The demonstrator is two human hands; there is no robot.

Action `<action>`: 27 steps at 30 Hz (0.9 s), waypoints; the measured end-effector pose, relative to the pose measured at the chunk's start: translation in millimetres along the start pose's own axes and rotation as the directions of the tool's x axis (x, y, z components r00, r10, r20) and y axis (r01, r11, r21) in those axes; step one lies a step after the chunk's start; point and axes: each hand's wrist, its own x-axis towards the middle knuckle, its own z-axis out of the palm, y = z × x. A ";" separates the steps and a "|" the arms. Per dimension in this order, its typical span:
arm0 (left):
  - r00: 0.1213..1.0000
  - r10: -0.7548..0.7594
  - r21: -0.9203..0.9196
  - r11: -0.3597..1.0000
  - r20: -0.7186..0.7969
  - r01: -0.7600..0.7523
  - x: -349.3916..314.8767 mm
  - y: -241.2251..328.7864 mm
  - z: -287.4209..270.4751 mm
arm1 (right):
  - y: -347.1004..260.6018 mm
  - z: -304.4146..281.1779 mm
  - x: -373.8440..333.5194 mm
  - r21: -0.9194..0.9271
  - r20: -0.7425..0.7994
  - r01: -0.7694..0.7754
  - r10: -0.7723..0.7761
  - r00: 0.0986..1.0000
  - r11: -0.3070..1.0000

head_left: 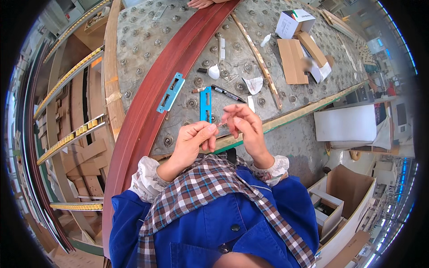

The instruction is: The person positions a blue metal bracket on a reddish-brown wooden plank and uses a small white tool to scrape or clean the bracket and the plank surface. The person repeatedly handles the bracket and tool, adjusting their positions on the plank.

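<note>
My left hand and my right hand meet in front of my apron, above the table's near edge. Each has its thumb and forefinger pinched together. Something tiny and thin may lie between the fingertips, too small to name. Just beyond my left fingers lies a blue slotted metal plate, its near end close behind them. A similar light-blue plate rests on a long dark-red profile to the left. A black marker pen lies beyond my hands.
The grey table is studded with ball rollers. Another person's hand rests at the profile's far end. A wooden strip, a white bottle, an open white box and cardboard lie to the right. Roller racks stand left.
</note>
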 end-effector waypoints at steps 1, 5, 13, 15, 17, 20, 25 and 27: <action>1.000 0.004 0.004 1.000 -0.005 -0.004 -1.6 -0.4 -0.2 | -3.1 2.6 -2.0 -0.012 0.023 -0.008 0.009 1.000 1.000; 0.998 -0.011 0.013 1.000 0.057 0.010 0.3 -1.8 -1.5 | 5.3 -12.7 -8.0 0.009 0.075 -0.057 0.056 0.996 0.998; 0.991 -0.128 -0.011 0.992 0.030 0.128 22.0 -44.7 -3.4 | 85.0 -105.9 20.2 -0.689 -0.385 -0.010 -0.354 0.852 0.725; 0.977 -0.208 0.038 0.978 0.037 0.206 35.2 -68.2 0.2 | 116.9 -128.6 27.5 -0.982 -0.112 -0.005 -0.556 0.824 0.191; 0.953 -0.291 0.110 0.953 0.080 0.281 52.5 -100.0 1.4 | 124.1 -131.0 30.7 -0.987 -0.131 -0.055 -0.560 0.818 0.150; 0.915 -0.395 0.296 0.887 0.085 0.355 65.4 -120.0 9.9 | 129.2 -129.2 39.4 -0.981 -0.183 -0.121 -0.490 0.852 0.154; 0.975 -0.223 0.602 0.775 -0.027 0.194 85.3 -159.2 28.9 | 125.4 -140.8 38.8 -0.991 -0.132 -0.126 -0.450 0.883 0.043; 0.971 -0.228 0.662 0.717 -0.070 0.217 88.7 -153.8 37.4 | 123.7 -146.9 31.5 -0.997 -0.069 -0.046 -0.516 0.854 0.057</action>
